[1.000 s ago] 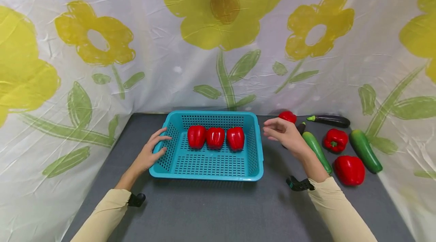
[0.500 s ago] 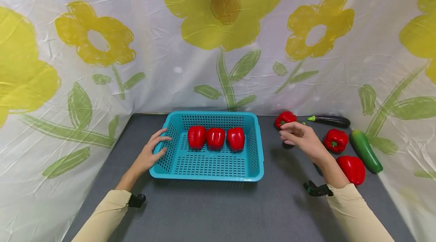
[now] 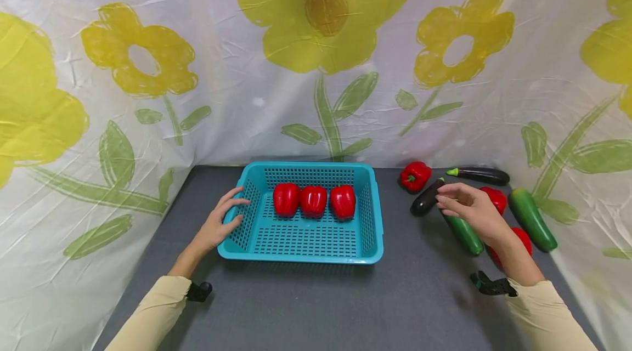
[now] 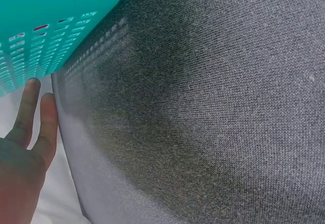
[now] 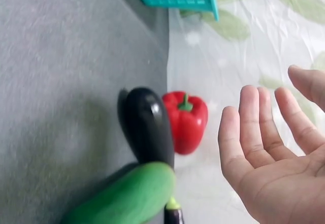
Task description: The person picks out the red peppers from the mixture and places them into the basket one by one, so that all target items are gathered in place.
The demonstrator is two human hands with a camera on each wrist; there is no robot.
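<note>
A blue perforated basket stands mid-table with three red bell peppers in a row inside. My left hand is at its left rim, fingers spread and loosely bent; in the left wrist view two fingers show beside the basket wall. My right hand hovers over the vegetables at the right, its fingers relaxed and holding nothing. Nearest to it are an eggplant and a green zucchini, partly hidden by the hand. In the right wrist view the palm faces the camera.
Behind the eggplant sits another red bell pepper. A second eggplant lies at the back right and a second zucchini near the right edge. Two more red peppers are partly covered by the right arm. A flowered cloth hangs behind the table.
My right hand has moved away from the basket's right side, rightward over the vegetables, uncovering the back pepper and the near eggplant. The left hand and basket have stayed put.
</note>
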